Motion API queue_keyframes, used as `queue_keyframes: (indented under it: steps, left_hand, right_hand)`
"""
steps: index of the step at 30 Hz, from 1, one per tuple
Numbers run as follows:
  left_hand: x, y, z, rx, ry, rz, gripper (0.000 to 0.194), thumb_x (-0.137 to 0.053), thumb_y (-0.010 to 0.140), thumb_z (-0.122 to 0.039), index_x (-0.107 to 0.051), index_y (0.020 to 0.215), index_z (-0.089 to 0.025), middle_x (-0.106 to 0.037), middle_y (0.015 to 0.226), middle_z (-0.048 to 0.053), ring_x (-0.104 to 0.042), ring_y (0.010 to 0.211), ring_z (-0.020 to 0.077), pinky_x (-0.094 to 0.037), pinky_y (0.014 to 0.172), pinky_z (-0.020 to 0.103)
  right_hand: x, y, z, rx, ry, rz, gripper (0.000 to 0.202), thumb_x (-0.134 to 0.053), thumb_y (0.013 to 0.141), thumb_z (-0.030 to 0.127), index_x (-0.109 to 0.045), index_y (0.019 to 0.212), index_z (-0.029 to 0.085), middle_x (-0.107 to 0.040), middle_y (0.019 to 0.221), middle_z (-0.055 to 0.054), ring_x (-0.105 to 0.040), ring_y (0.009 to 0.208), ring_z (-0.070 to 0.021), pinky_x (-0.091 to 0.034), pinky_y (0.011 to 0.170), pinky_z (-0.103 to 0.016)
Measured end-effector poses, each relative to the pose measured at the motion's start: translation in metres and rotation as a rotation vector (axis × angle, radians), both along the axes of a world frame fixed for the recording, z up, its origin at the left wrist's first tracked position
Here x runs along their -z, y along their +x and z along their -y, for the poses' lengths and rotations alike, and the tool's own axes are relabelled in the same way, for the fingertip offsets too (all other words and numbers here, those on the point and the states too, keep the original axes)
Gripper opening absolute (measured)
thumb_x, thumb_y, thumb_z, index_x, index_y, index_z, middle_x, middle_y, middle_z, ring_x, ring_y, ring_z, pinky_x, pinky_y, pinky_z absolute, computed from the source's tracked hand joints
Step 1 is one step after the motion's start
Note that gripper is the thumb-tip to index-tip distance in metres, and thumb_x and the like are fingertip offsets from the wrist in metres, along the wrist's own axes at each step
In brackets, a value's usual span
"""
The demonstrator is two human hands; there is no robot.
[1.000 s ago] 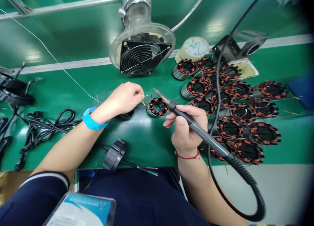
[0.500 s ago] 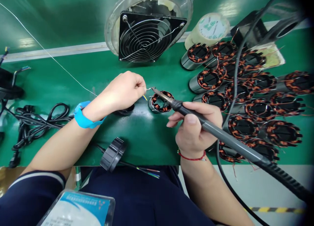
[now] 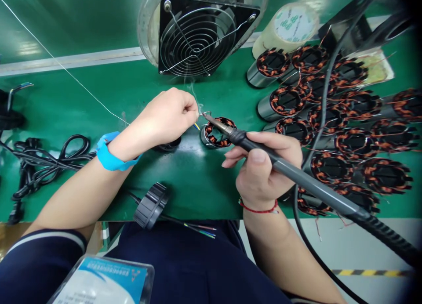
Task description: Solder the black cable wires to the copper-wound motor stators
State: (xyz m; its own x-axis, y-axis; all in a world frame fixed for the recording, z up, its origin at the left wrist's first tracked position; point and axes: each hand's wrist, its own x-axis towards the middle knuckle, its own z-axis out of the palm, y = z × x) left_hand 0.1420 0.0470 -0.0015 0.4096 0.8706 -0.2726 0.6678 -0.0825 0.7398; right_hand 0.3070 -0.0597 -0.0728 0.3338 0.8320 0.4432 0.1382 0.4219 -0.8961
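Observation:
My left hand (image 3: 173, 117) is closed in a pinch on thin solder wire, whose strand (image 3: 79, 82) runs in from the upper left. Blue and yellow wire ends (image 3: 197, 126) poke out under its fingers. My right hand (image 3: 268, 168) grips a soldering iron (image 3: 296, 174) like a pen. The iron's tip meets the fine wire at my left fingertips, and a wisp of smoke rises there. Just below the tip stands a motor stator (image 3: 206, 137) with copper windings. A dark round part (image 3: 169, 146) sits partly hidden under my left wrist.
A fan (image 3: 198, 38) with a wire guard faces the work from behind. Several more stators (image 3: 290, 102) crowd the right, beside a tape roll (image 3: 280, 34). Black cables (image 3: 46, 159) lie left. A black ribbed cap (image 3: 150, 206) with wires is at the front edge. The iron's cord crosses right.
Smoke now rises at the iron's tip. The view has shifted slightly; both hands keep nearly the same place and grip.

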Motion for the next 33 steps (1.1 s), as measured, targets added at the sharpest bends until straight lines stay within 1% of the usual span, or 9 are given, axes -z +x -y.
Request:
queue_keyframes:
  steps: [5,10,15,22,25,29,33]
  left_hand:
    - [0.0007,-0.0007,-0.0005,-0.024,-0.035,0.052,0.015,-0.059,0.076,-0.009,-0.056,0.062,-0.015,-0.046,0.061,0.001,-0.05,0.073,0.0164,-0.037,0.068,0.029]
    - [0.0012,-0.0008,-0.0009,-0.013,-0.012,0.028,0.015,-0.06,0.077,-0.011,-0.058,0.063,-0.015,-0.046,0.06,0.0,-0.049,0.071,0.0157,-0.037,0.068,0.029]
    - [0.001,-0.0005,-0.0014,0.015,0.036,-0.035,0.016,-0.058,0.079,-0.014,-0.059,0.063,-0.015,-0.049,0.06,0.0,-0.048,0.067,0.0142,-0.039,0.066,0.029]
    - [0.0,-0.0005,-0.001,0.002,-0.017,0.026,0.015,-0.06,0.077,-0.012,-0.058,0.062,-0.015,-0.047,0.061,0.0,-0.051,0.071,0.0158,-0.039,0.068,0.029]
    - [0.0002,-0.0006,-0.0006,0.014,0.001,0.005,0.015,-0.059,0.077,-0.013,-0.059,0.063,-0.015,-0.048,0.06,0.0,-0.051,0.07,0.0156,-0.039,0.067,0.029]
    - [0.0001,-0.0001,-0.0005,0.017,0.028,-0.038,0.016,-0.058,0.078,-0.013,-0.06,0.063,-0.014,-0.049,0.06,0.0,-0.051,0.069,0.015,-0.038,0.066,0.028]
    - [0.0002,0.0001,-0.0009,0.002,0.02,-0.023,0.014,-0.058,0.078,-0.012,-0.06,0.064,-0.014,-0.048,0.061,0.0,-0.052,0.072,0.0156,-0.038,0.066,0.027]
  right_hand:
    - [-0.0017,-0.0005,0.0006,0.004,-0.023,0.006,0.016,-0.061,0.092,0.035,-0.064,0.103,0.024,-0.067,0.067,0.004,-0.062,0.043,-0.012,-0.05,0.035,-0.023]
    - [-0.0016,-0.0006,0.0017,-0.006,-0.04,0.02,0.017,-0.06,0.093,0.036,-0.063,0.104,0.025,-0.067,0.068,0.004,-0.062,0.044,-0.0111,-0.051,0.036,-0.022]
    - [-0.0029,-0.0021,0.0002,0.024,0.014,-0.021,0.016,-0.059,0.093,0.035,-0.064,0.105,0.025,-0.066,0.071,0.004,-0.062,0.045,-0.011,-0.052,0.036,-0.023]
    - [-0.0016,-0.0008,0.0013,-0.004,0.004,-0.001,0.016,-0.061,0.093,0.034,-0.065,0.105,0.026,-0.067,0.069,0.004,-0.063,0.046,-0.0116,-0.053,0.037,-0.023]
    - [-0.0026,-0.0009,0.0015,0.005,0.012,-0.007,0.016,-0.06,0.093,0.034,-0.066,0.105,0.025,-0.067,0.07,0.003,-0.062,0.046,-0.0115,-0.052,0.037,-0.023]
    - [-0.0036,-0.001,0.0016,0.018,-0.007,0.014,0.016,-0.06,0.093,0.038,-0.066,0.103,0.027,-0.066,0.067,0.003,-0.062,0.045,-0.012,-0.051,0.036,-0.024]
    - [-0.0023,-0.0005,0.0019,0.032,-0.053,0.043,0.017,-0.06,0.092,0.042,-0.064,0.103,0.03,-0.067,0.066,0.003,-0.062,0.045,-0.0138,-0.052,0.036,-0.026]
